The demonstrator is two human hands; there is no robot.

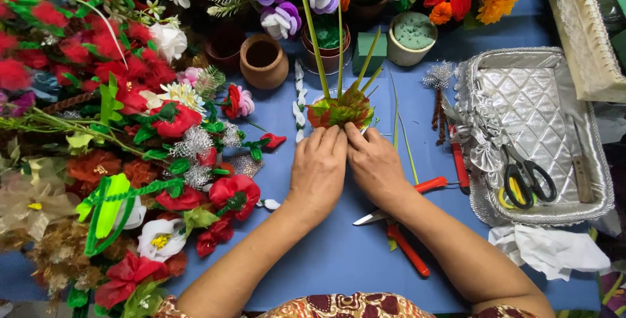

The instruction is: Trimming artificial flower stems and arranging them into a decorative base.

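1. Left hand (317, 173) and right hand (376, 167) lie side by side at table centre, palms down, index sides touching, fingers pointing away from the person
2. Both sets of fingertips press on the near edge of a small leaf cluster (341, 111), red-green leaves bunched low; cannot tell if anything is pinched, the fingertips are partly tucked under the leaves
3. Cluster sits directly ahead of both hands, touching them; about equally near to each, centred on the seam between the hands
4. Long green stems (313, 34) rise from the cluster and run away from the person, slightly fanned; long axis is near-far, in line with the fingers
5. Cluster seems to sit in a shallow clear dish, rim barely visible, unsure
6. Blue table (339, 253) under everything
7. Red-handled scissors (404, 223) lie under and just beside the right wrist, blades toward the left forearm
8. Silver quilted tray (521, 90) well to the right, holding black-handled scissors (527, 178)
9. Big heap of artificial flowers (130, 135) fills the left side, near the left forearm but apart from it
10. Brown clay pot (263, 61) beyond the hands, left of the stems; white pot with green foam (411, 36) to the right of them
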